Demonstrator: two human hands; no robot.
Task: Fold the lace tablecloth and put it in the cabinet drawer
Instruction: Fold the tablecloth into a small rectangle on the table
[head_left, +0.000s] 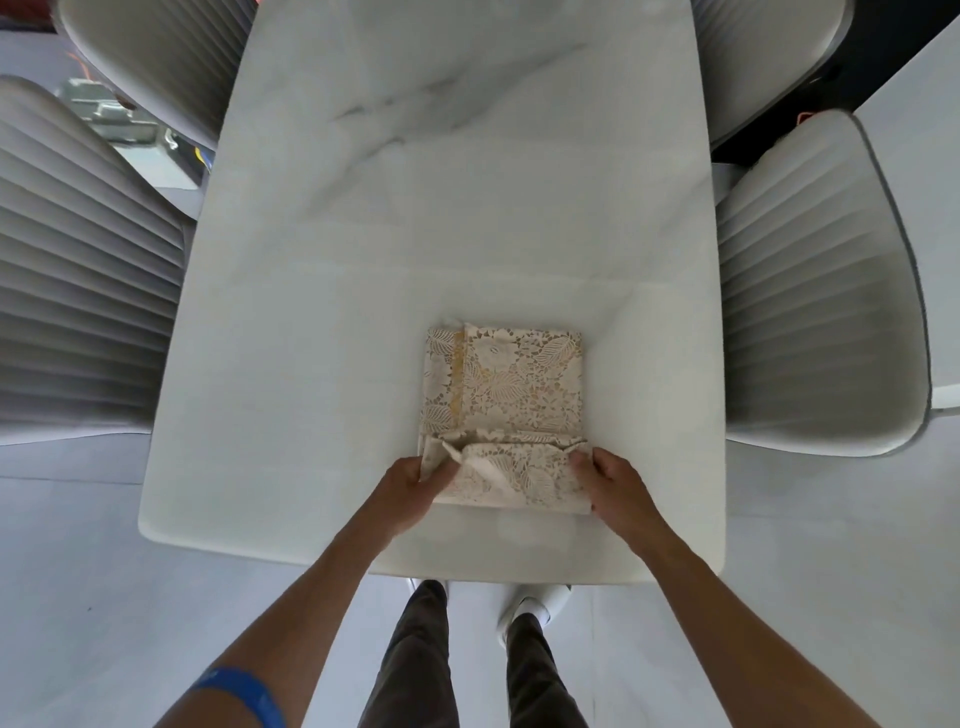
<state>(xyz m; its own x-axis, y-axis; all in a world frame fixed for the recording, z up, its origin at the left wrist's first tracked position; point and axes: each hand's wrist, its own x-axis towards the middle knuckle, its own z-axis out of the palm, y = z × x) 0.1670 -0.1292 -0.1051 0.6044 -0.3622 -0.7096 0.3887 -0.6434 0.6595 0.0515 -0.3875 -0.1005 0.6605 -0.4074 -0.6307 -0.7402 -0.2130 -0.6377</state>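
Tablecloth (503, 387): folded compact, on table (415, 208), near edge.
Left hand (415, 486): pinches near-left corner.
Right hand (615, 480): closed on near-right corner.
Relation: near flap lies crosswise between hands; remainder extends away, inviting forward fold.

White marble table (441, 208) with grey veining, filling the centre. Ribbed grey chairs drawn up alongside: two at 9 and 11 o'clock (78, 270) (166, 57), two at 1 and 3 o'clock (769, 52) (815, 301). Pale floor (78, 545) (glossy) around.
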